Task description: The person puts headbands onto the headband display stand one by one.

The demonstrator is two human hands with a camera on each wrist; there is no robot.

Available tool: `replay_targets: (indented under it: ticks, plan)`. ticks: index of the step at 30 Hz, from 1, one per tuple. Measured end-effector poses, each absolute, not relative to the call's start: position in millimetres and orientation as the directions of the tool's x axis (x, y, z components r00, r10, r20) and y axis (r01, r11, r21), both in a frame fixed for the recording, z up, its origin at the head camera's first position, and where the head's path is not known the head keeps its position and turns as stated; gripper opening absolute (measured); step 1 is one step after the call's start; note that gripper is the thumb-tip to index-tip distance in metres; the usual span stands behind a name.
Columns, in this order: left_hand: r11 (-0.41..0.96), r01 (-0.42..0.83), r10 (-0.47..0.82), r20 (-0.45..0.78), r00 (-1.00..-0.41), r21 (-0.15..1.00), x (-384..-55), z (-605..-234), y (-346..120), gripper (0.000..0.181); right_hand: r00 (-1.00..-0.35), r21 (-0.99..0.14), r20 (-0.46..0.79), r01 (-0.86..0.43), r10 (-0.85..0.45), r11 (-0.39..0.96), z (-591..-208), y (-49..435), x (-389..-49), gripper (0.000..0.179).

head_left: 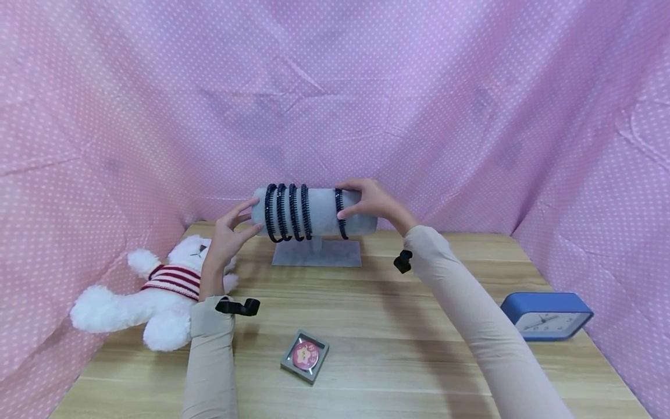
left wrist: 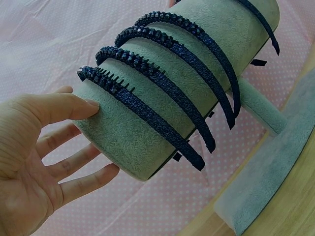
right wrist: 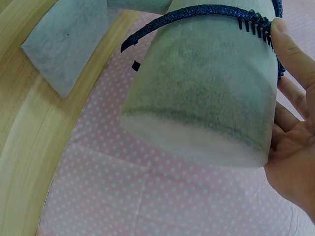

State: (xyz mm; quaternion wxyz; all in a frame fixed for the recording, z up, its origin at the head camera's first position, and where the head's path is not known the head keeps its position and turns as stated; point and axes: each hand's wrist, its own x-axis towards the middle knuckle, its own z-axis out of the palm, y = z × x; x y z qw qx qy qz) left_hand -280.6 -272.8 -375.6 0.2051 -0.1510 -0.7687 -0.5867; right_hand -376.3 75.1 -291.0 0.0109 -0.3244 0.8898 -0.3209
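Note:
A grey plush cylinder on a stand, a headband display holder [head_left: 323,210], carries several dark, beaded headbands with comb teeth. My left hand [head_left: 226,235] holds its left end; in the left wrist view the thumb [left wrist: 81,107] lies on the grey surface and the other fingers spread round the end. Near the right end, my right hand [head_left: 373,201] grips a single headband [head_left: 341,214], thumb on its front and fingers behind. In the right wrist view the thumb [right wrist: 290,46] presses beside the comb teeth, and the headband arches over the cylinder. Four-fingered detail behind it is partly hidden.
A white plush bear [head_left: 173,291] in a striped top lies at the left, behind my left forearm. A small grey frame with a pink disc [head_left: 305,356] sits on the wooden table [head_left: 361,326] in front. At the right stands a blue clock [head_left: 546,314]. Pink dotted cloth [head_left: 335,116] hangs around.

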Motion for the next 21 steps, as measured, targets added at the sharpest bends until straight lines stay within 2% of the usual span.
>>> replay_targets:
  ticks: [21]
  plan:
    - [0.275,0.460,-0.014,0.482,-0.876,0.844,-280.4,-375.7,-272.5,0.057,-0.793,-0.597,0.188,-0.561,-0.579,0.574,-291.2,57.3,-371.2,0.075]
